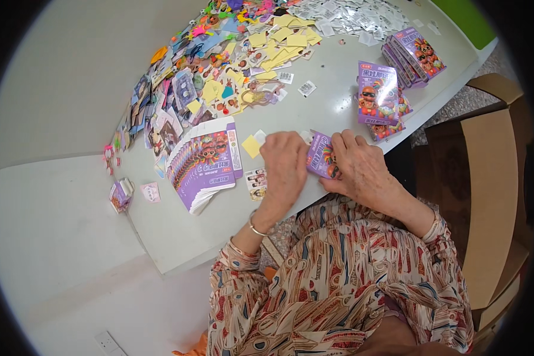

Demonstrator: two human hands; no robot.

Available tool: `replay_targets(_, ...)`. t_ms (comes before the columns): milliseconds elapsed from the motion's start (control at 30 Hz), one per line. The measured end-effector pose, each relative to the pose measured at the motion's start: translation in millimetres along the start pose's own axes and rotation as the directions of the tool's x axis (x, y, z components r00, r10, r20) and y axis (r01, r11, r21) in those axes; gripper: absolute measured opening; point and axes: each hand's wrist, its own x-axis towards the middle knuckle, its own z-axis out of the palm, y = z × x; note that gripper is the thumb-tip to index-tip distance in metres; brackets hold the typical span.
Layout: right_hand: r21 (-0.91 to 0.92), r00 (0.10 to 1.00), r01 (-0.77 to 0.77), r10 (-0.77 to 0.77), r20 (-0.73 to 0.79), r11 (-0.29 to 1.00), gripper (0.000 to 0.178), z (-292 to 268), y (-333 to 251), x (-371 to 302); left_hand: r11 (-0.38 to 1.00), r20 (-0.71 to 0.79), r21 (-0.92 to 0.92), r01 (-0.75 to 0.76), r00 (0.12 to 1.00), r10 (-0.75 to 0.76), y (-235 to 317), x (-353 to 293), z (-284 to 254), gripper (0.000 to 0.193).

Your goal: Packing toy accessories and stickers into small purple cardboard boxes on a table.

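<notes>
A small purple carton (321,155) with cartoon figures lies under my right hand (362,166), whose fingers and thumb grip it at the table's near edge. Beside its left end is my left hand (285,163), fingers curled in; what they hold, if anything, is hidden. Left of that hand lie a yellow paper slip (251,146) and a sticker sheet (256,183), partly covered by the hand. Farther left, a fanned stack of flattened purple cartons (204,160) rests on the table.
Filled-out purple cartons (412,56) stand at the right, with another upright carton (376,92) nearer me. Heaps of small toys, cards, yellow slips (288,38) and white packets (350,18) cover the far side. An open cardboard box (486,202) stands below the table's right edge.
</notes>
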Motion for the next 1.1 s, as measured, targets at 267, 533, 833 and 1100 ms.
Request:
replay_targets(267,0.095,0.998,0.023,-0.018,-0.054,0.995,0.066,0.8,7.5,-7.1,0.725,0.306,-0.525,0.446,0.894,-0.328,1.8,-0.6,-36.3,0.016)
replay_targets(533,0.227,0.990,0.018,0.015,-0.141,0.974,0.065,6.1,7.1,-7.4,0.949,0.057,0.302,0.088,0.992,-0.110,-57.2,-20.7,-78.4,0.027)
replay_targets(833,0.414,0.985,0.052,0.021,-0.170,0.909,0.069,8.6,3.8,-6.4,0.934,0.237,0.339,0.115,0.950,-0.203,-27.8,-54.3,-75.5,0.039)
replay_targets(1100,0.438,0.958,0.126,0.006,-0.288,0.890,0.075,26.7,5.6,-7.3,0.945,0.245,0.281,0.167,0.940,-0.239,-22.7,-56.9,-72.8,0.044)
